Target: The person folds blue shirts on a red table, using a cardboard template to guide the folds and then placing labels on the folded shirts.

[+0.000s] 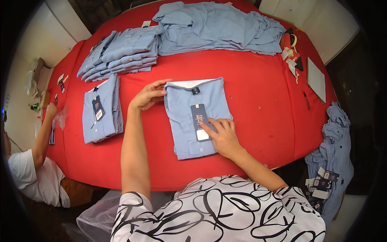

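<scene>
A folded light-blue shirt [182,133] lies in front of me on a red-covered table, with a white sheet [189,83] showing inside its neck end. My left hand [150,96] holds the shirt's far left corner between thumb and fingers. On the shirt's front rests a dark blue hang tag [198,111] with a white label at its lower end. My right hand [225,137] lies over the tag's right side, fingers stretched out and touching it. To the left is a small stack of folded shirts [90,125] with a similar tag on top.
Further back are a taller stack of folded shirts [133,52] and a wide heap of unfolded shirts [217,28]. A white board [316,80] and scissors [306,100] lie at right. More shirts [338,161] hang there with tags. A co-worker [38,173] reaches over the left end.
</scene>
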`<state>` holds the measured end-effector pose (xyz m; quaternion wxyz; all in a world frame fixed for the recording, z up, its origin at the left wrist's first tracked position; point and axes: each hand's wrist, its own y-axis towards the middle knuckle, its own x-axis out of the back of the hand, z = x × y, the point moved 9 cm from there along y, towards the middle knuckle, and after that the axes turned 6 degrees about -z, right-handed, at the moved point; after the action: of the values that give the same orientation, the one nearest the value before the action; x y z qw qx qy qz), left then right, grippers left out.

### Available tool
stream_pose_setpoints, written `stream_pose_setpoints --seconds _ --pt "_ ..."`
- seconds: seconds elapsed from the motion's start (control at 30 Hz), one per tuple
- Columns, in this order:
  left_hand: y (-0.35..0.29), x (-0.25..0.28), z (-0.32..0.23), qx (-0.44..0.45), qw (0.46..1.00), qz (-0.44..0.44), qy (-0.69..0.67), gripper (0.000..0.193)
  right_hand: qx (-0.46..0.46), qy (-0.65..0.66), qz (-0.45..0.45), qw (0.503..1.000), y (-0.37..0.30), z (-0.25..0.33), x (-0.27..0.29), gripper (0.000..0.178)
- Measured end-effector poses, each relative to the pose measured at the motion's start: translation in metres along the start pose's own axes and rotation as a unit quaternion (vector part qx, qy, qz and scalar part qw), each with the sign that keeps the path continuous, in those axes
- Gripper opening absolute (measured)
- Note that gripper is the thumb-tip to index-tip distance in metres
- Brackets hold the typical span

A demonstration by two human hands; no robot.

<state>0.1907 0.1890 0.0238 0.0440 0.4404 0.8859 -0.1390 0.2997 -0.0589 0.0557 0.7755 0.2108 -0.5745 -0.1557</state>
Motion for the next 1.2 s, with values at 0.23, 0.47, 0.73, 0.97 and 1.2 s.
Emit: stream_pose_setpoints --seconds 0.23,0.47,0.73,0.97,1.2 --pt "0.017 0.002 -0.012 -0.027 0.982 -0.045 0.182 0.041 -0.025 0.042 0.047 0.998 0.007 0.023 0.007 0.048" --pt "0.049 0.023 0.008 0.007 0.879 -0.222 0.422 0.03 -0.019 0.024 0.076 0.997 -0.014 0.02 -0.027 0.057" --pt "0.004 -0.004 -0.02 -0.098 0.781 -0.351 0.507 0.046 -0.019 -0.001 0.094 0.995 -0.005 0.025 -0.019 0.058" --pt "-0.102 -0.035 0.029 0.025 0.872 -0.348 0.344 0.039 -0.019 0.135 0.023 0.99 0.071 0.001 -0.008 0.029" --pt "-0.105 -0.066 0.048 -0.019 0.883 -0.4 0.243 0.034 -0.154 0.14 0.16 0.965 0.185 -0.043 -0.114 0.058"
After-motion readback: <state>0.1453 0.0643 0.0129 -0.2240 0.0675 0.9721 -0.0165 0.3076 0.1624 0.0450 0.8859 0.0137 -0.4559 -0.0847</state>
